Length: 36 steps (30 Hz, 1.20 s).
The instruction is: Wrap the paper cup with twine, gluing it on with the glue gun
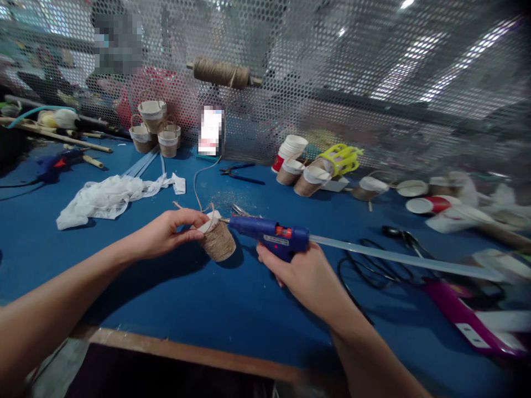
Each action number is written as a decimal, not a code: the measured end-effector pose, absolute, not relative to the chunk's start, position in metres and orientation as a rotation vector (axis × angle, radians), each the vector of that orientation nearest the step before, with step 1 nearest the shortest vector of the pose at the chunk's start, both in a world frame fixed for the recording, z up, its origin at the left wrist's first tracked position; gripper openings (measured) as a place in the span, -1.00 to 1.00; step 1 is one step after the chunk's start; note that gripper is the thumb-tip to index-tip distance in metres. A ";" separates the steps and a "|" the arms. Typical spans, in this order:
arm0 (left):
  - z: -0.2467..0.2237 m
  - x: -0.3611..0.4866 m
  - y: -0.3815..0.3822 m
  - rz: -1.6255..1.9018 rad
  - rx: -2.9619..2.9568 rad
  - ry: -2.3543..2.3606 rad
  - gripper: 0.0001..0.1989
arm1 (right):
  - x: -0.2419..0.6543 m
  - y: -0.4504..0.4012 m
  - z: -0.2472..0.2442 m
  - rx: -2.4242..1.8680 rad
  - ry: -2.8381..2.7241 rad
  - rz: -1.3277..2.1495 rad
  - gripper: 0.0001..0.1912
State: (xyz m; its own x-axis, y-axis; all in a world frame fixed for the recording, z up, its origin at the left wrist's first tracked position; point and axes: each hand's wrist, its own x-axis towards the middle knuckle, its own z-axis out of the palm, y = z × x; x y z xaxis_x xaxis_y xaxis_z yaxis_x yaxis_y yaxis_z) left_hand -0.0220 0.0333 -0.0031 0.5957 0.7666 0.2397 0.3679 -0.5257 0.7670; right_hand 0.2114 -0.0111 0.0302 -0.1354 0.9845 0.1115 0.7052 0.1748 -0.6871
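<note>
My left hand (176, 232) pinches the rim of a small twine-wrapped paper cup (219, 243), tilted above the blue table. A strand of twine (198, 190) runs from the cup up toward a twine spool (222, 73) on the mesh wall. In my right hand (305, 276) is a blue glue gun (269, 232), its nozzle at the cup's rim. A long clear glue stick (398, 258) sticks out of its back. Behind the gun's nozzle lie scissors (240, 211), partly hidden.
Several finished twine cups with handles (152, 113) stand at the back left, near white lace fabric (108, 199). Blue-handled pliers (244, 176) lie mid-table by a phone (211, 130). More cups (312, 179), a black cable (360, 265) and a purple power strip (464, 318) occupy the right.
</note>
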 end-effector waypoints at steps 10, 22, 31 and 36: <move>-0.005 -0.023 0.034 0.764 2.138 0.900 -0.89 | 0.214 -0.006 0.024 -1.587 -1.914 0.650 -0.77; -0.008 -0.024 0.035 0.780 2.150 0.895 -0.87 | 0.211 -0.003 0.028 -1.522 -1.926 0.594 -0.84; -0.005 -0.023 0.033 0.774 2.153 0.902 -0.87 | 0.212 -0.005 0.021 -1.550 -1.897 0.626 -0.77; -0.006 -0.023 0.034 0.775 2.168 0.881 -0.88 | 0.212 -0.008 0.023 -1.536 -1.912 0.622 -0.74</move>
